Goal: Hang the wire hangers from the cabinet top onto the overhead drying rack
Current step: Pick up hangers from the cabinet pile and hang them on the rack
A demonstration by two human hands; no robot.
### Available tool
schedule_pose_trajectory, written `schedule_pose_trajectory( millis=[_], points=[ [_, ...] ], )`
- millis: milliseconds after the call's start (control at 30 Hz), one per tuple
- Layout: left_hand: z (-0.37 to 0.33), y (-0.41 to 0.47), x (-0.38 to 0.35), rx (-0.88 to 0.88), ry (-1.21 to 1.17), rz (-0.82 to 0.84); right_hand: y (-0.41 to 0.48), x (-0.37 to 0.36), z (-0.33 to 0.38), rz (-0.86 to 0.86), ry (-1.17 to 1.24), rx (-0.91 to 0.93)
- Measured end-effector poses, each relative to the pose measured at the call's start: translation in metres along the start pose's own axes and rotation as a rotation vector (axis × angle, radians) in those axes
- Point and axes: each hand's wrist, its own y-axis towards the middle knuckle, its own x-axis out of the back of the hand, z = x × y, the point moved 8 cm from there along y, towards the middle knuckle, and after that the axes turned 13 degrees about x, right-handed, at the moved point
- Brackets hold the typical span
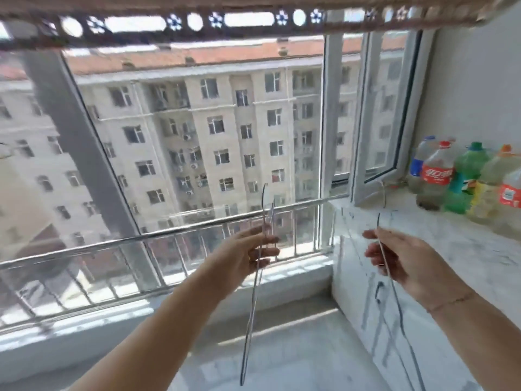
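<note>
My left hand (255,253) is closed around thin wire hangers (253,300), seen edge-on; their hooks rise above my fingers and their long sides hang toward the floor. My right hand (400,258) grips another wire hanger (394,289), whose hook sticks up and whose frame trails down past my wrist. Both hands are at chest height in front of the window. The overhead drying rack (214,22), a dark bar with flower-shaped and round holes, runs across the top of the view, well above both hands. The marble cabinet top (439,238) lies to the right, beside my right hand.
Several plastic bottles (462,182) stand on the cabinet top by the right wall. An open window sash (377,114) swings inward above the cabinet. A steel guard rail (158,235) crosses the window at hand height. White cabinet doors (366,294) are below right.
</note>
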Motion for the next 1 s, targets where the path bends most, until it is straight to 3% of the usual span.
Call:
schedule_pose_trajectory(
  millis=[233,433,700,1000],
  points=[
    [-0.062,-0.130,0.173,-0.103,-0.010,-0.238,-0.023,-0.235,0.016,0.255,0.043,0.019],
    [-0.110,-0.213,0.272,-0.191,-0.051,-0.356,-0.042,-0.391,0.041,0.443,0.084,0.057],
    [-0.198,-0.260,0.350,-0.386,-0.129,-0.534,-0.040,-0.538,0.091,0.652,0.159,0.126],
    [-0.290,-0.279,0.393,-0.568,-0.209,-0.654,-0.014,-0.651,0.131,0.791,0.170,0.180]
  ],
)
